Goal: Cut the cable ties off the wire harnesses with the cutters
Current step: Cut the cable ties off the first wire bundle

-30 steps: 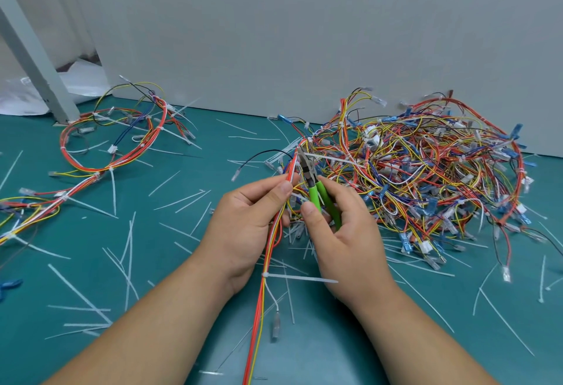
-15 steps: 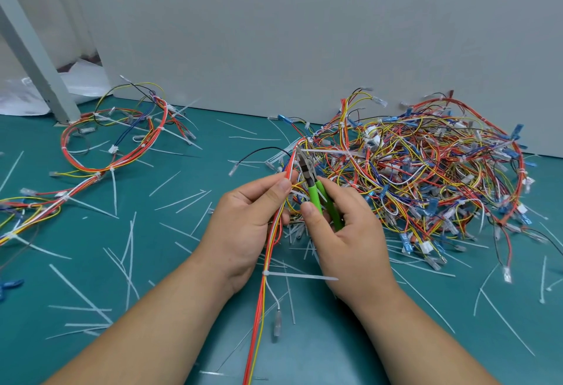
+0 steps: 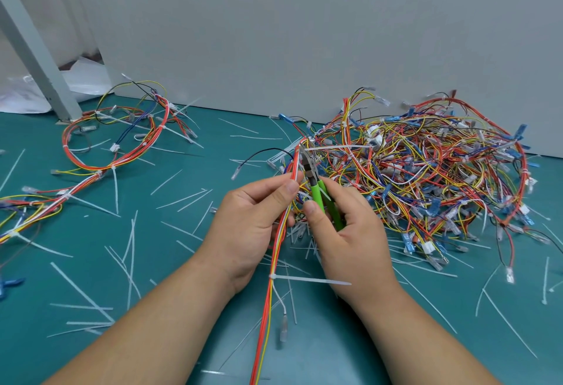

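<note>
Two hands sit almost as they did a second ago. The left hand (image 3: 253, 223) pinches the red-and-yellow harness strand (image 3: 267, 308) between thumb and fingertips, and the right hand (image 3: 356, 241) curls round the green cutters (image 3: 315, 194). Their nose has crept up to the white cable tie (image 3: 335, 147) just beyond the fingertips, so a cut looks imminent. Another tie (image 3: 307, 280) waits below the palms.

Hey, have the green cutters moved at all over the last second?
No. The cutters keep their place against the left edge of the big wire pile, gripped in the right hand.
</note>
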A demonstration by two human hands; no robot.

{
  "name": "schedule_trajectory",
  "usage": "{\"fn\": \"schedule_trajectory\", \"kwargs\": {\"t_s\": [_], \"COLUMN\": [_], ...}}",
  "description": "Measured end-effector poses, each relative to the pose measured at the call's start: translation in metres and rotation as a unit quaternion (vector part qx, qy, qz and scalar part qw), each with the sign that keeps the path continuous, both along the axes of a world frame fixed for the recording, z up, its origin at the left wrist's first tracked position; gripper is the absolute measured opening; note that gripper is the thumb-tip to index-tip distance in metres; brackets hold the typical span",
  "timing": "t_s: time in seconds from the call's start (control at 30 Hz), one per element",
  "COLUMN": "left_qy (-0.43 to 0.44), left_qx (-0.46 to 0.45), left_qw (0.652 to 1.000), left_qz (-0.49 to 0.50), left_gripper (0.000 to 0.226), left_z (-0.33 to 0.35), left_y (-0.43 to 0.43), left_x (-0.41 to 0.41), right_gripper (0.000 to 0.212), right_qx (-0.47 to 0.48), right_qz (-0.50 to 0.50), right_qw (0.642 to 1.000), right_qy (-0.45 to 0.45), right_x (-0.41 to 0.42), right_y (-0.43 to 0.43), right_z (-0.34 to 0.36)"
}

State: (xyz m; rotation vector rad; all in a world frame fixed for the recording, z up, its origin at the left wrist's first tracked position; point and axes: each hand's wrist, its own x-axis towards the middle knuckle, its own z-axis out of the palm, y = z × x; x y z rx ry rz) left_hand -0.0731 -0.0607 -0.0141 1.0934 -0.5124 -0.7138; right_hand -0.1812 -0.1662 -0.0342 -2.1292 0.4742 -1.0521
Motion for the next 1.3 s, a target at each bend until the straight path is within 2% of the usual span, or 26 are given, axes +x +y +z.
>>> {"fn": "schedule_trajectory", "kwargs": {"t_s": [0.27,0.6,0.77,1.13,1.3], "left_qy": [0.010,-0.004,-0.003,0.003,0.004], "left_qx": [0.003,0.006,0.008,0.009,0.009], "left_qw": [0.999,1.000,1.000,1.000,1.000], "left_qz": [0.033,0.015,0.001,0.000,0.002], "left_gripper": [0.031,0.032,0.030,0.031,0.032], "left_z": [0.0001,0.0019,0.0027,0.0052,0.0057], "left_y": [-0.0016,-0.0002,0.0002,0.0011,0.0009], "left_x": [-0.0025,-0.0048,-0.0058,-0.0060,-0.0058], "right_gripper": [0.053,0.042,0.047,0.033,0.035], "right_qx": [0.035,0.028,0.041,0.034,0.035], "right_qz": [-0.026,-0.021,-0.011,0.006,0.005], "right_qw": [0.999,0.999,0.999,0.999,0.999], "right_qy": [0.006,0.025,0.026,0.018,0.007], "right_x": [-0.0007,-0.0004,0.0007,0.0011,0.0025], "right_y": [0.0016,0.0003,0.0016,-0.0017,-0.0039], "right_z": [0.0000,0.0013,0.0011,0.0006,-0.0021]}}
